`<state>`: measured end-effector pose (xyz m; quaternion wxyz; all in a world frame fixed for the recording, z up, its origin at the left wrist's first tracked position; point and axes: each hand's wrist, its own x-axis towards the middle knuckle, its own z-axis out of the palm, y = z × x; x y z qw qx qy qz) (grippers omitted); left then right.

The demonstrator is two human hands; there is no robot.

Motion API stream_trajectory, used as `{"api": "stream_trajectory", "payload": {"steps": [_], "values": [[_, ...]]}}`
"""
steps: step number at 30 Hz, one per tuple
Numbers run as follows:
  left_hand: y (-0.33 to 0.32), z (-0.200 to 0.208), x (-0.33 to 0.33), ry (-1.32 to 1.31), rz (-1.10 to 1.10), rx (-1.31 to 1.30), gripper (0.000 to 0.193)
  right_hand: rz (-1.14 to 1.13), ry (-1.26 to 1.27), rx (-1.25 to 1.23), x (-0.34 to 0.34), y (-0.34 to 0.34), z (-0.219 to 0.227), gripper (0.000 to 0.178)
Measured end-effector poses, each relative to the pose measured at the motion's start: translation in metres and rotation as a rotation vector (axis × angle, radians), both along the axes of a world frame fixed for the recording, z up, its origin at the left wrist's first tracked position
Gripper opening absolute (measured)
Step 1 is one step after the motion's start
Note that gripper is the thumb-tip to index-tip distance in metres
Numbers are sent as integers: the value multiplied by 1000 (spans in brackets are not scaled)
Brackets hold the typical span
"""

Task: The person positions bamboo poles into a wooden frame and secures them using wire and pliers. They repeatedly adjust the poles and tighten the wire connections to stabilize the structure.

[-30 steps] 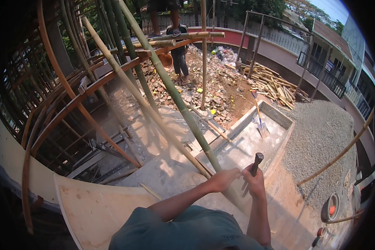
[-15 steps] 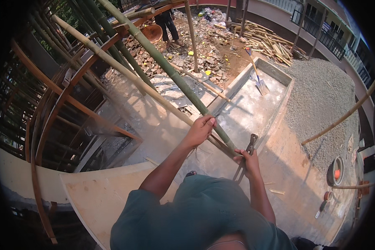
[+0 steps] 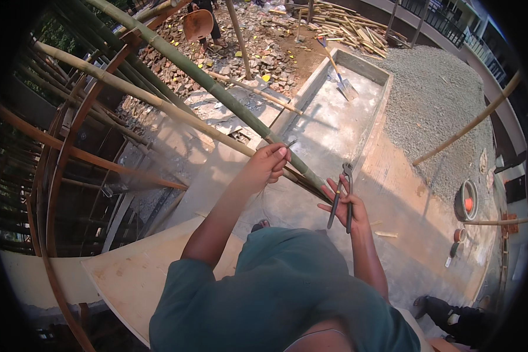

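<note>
A green bamboo pole slants down from the upper left, with a paler bamboo pole beside it; their lower ends come close together in front of me. My left hand is closed in a pinch against the green pole. A short dark tip of wire pokes out past its fingertips, and faint thin strands hang below the hand. Just right of the pole's lower end, my right hand holds metal pincers. Their handles stand apart, and several fingers of that hand are stretched out.
A low concrete trough with a shovel lies ahead, beside a gravel heap. A person with a brown basin stands on the rubble. Timber framing rises at left; a dark-trousered leg shows lower right.
My right hand has loosened, its fingers spreading and the pincers' handles parting. My left hand still pinches at the green pole. The whole view has shifted, and a leg now shows at lower right.
</note>
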<state>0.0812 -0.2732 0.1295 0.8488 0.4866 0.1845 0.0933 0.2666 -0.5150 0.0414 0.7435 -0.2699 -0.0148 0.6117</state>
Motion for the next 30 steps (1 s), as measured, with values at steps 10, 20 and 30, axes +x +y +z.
{"api": "stream_trajectory", "payload": {"steps": [10, 20, 30], "values": [[-20, -3, 7, 105, -203, -115, 28, 879, -749, -62, 38, 36, 99, 70], [-20, -3, -22, 146, -250, -45, 30, 1000, -540, -65, 35, 39, 111, 56], [-12, -6, -31, 137, -236, 440, 30, 1044, -376, -50, 29, 44, 119, 42]]}}
